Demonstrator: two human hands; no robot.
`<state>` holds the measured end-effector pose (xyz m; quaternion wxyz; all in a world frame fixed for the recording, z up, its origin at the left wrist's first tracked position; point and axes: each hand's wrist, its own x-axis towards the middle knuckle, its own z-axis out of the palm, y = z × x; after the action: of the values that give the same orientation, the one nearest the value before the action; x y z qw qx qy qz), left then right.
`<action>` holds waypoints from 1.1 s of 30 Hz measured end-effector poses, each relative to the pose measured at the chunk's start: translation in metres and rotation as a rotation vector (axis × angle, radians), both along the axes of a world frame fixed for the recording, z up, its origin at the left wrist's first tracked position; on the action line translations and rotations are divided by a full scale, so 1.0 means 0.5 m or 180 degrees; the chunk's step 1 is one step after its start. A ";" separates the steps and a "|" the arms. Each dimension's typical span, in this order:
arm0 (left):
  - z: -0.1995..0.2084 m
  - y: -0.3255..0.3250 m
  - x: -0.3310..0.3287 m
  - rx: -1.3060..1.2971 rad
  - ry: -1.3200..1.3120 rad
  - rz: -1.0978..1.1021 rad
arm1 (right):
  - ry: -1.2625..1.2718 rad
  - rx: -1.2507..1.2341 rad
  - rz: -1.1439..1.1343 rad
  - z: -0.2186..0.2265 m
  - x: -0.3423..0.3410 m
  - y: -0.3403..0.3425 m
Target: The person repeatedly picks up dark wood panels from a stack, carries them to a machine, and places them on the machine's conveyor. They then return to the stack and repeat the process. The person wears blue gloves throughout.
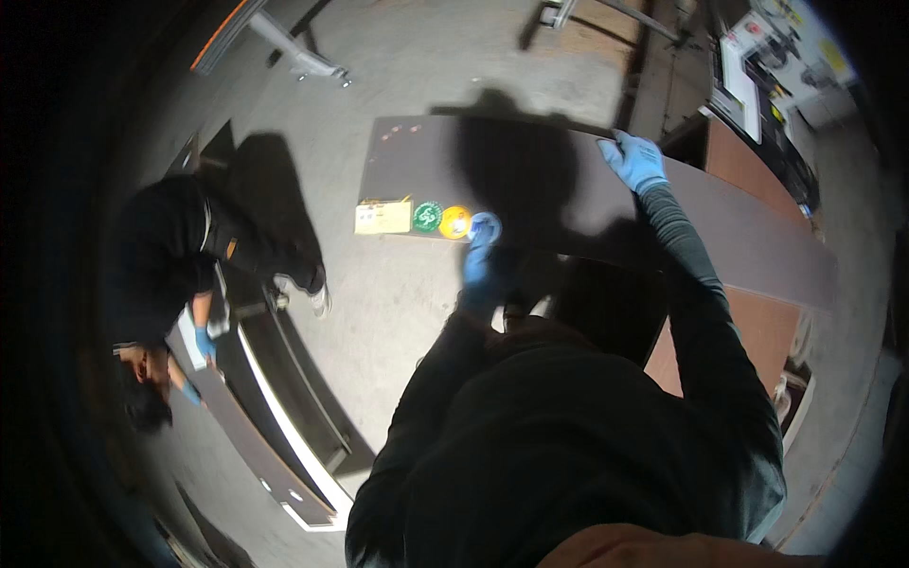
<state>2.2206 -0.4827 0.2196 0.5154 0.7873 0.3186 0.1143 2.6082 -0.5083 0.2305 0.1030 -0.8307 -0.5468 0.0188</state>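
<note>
A long dark grey-brown board (587,218) stretches across in front of me, from the middle to the far right. Blue gloves cover both my hands. My left hand (483,260) grips the near edge of the board, its fingers over a round blue sticker (490,225). Beside that are an orange sticker (456,222), a green sticker (427,217) and a pale yellow label (383,217) at the left corner. At the far edge, my right hand (636,163) is closed over the board, fingertips pointing left. My shadow falls on the middle of it.
Reddish-brown boards (748,170) lie under the right part, beside a machine (786,57). At left, a co-worker (161,256) in dark clothes and blue gloves bends over another long board (241,421) on a stand. A metal frame leg (294,47) stands beyond on the concrete floor.
</note>
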 end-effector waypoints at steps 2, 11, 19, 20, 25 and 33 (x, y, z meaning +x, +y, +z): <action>-0.009 0.054 -0.025 0.0626 0.0247 0.0542 | -0.0169 -0.0190 -0.0216 -0.003 0.010 -0.013; 0.031 0.205 -0.048 0.3018 0.0297 -0.0404 | -0.0336 0.0477 0.0016 -0.035 0.021 -0.023; -0.020 0.504 -0.342 0.1819 0.2465 0.2675 | -0.0170 0.0653 0.0092 -0.045 0.033 -0.032; -0.035 0.516 -0.388 0.1214 0.1674 0.3088 | -0.0222 0.0724 0.0134 -0.046 0.034 -0.031; -0.127 0.407 -0.454 -0.0391 0.0345 0.3339 | -0.0296 0.0874 0.0020 -0.026 0.019 -0.018; -0.075 0.325 -0.313 -0.3004 -0.1901 0.2507 | -0.1035 0.1651 -0.0431 0.090 -0.065 -0.182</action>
<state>2.0638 -0.3203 0.1819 0.7893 0.2384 0.4411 0.3545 2.5755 -0.5992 0.2756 0.2237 -0.8034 -0.4861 -0.2613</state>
